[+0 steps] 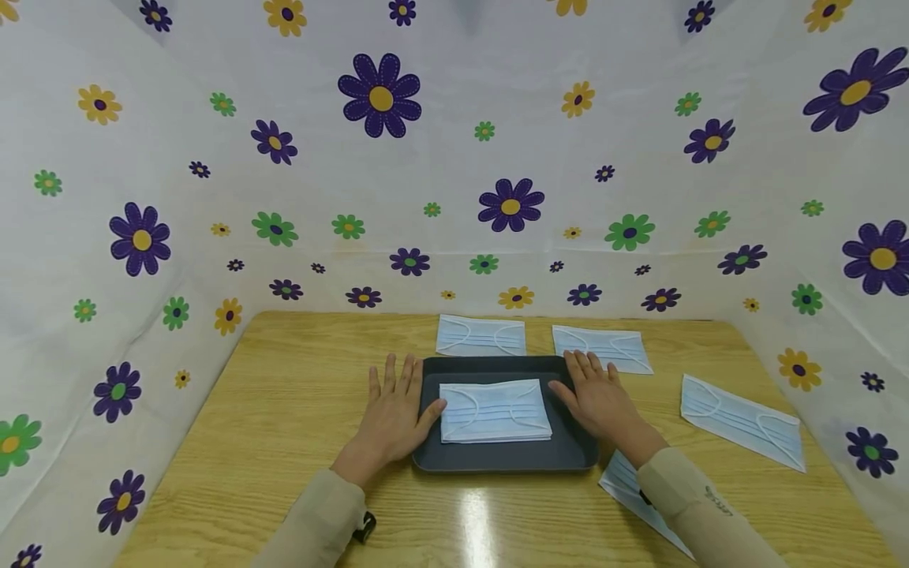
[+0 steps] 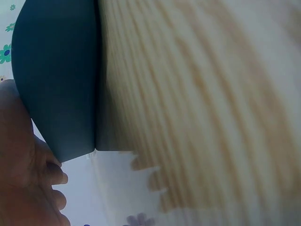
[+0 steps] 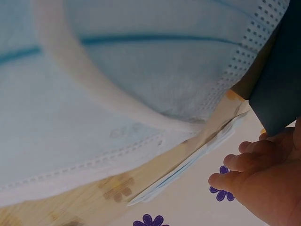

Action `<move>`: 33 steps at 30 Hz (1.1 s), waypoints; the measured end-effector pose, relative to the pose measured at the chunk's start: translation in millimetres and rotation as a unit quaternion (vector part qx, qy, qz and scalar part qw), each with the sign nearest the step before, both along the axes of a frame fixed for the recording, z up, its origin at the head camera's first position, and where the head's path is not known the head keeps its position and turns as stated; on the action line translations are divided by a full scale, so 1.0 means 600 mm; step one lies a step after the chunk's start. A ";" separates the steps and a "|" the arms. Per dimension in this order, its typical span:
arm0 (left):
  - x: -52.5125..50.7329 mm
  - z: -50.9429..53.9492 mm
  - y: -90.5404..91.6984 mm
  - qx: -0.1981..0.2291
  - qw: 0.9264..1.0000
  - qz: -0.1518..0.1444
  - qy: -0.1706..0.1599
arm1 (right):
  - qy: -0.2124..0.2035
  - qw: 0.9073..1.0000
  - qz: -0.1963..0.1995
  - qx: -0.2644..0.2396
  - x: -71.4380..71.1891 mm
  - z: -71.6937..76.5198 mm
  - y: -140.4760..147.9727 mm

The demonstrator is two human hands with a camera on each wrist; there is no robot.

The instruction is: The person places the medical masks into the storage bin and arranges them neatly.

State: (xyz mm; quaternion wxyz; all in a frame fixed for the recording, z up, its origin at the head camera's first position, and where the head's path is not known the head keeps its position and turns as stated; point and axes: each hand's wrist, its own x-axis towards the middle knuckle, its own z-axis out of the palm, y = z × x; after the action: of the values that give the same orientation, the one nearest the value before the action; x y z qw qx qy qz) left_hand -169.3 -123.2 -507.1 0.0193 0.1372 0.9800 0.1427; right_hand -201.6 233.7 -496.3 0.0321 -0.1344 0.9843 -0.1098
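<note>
Counter: our left hand, right hand straight-fingered, touching tray, nothing gripped; uneven push could slide mask stack between.

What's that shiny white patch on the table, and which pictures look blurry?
Head view: a glare patch on the table, in front of the tray, probably reflected light; the rest looks fairly clear. Left wrist view: the table's grain smears, blurriest toward the right. Right wrist view: the close mask looks soft.
</note>
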 end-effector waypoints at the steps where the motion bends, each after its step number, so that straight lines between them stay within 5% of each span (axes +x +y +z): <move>1: 0.000 -0.001 0.000 0.000 1.000 0.000 0.002 | 0.000 1.000 -0.001 -0.001 0.000 0.000 0.001; 14: 0.000 -0.001 0.000 -0.005 1.000 -0.001 0.005 | 0.004 1.000 0.000 -0.007 -0.002 0.004 0.001; 20: 0.000 -0.001 -0.002 -0.011 1.000 -0.001 0.005 | -0.013 0.998 -0.016 -0.052 -0.013 0.016 0.004; 33: 0.000 -0.001 -0.002 -0.016 1.000 -0.004 -0.003 | -0.025 0.972 -0.050 -0.229 -0.101 0.059 -0.009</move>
State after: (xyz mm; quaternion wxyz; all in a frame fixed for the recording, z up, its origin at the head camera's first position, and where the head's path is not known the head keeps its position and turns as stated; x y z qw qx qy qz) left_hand -169.5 -124.3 -507.9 0.0250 0.1402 0.9816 0.1275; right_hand -262.3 228.0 -461.1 0.0192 -0.0860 0.9375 -0.3367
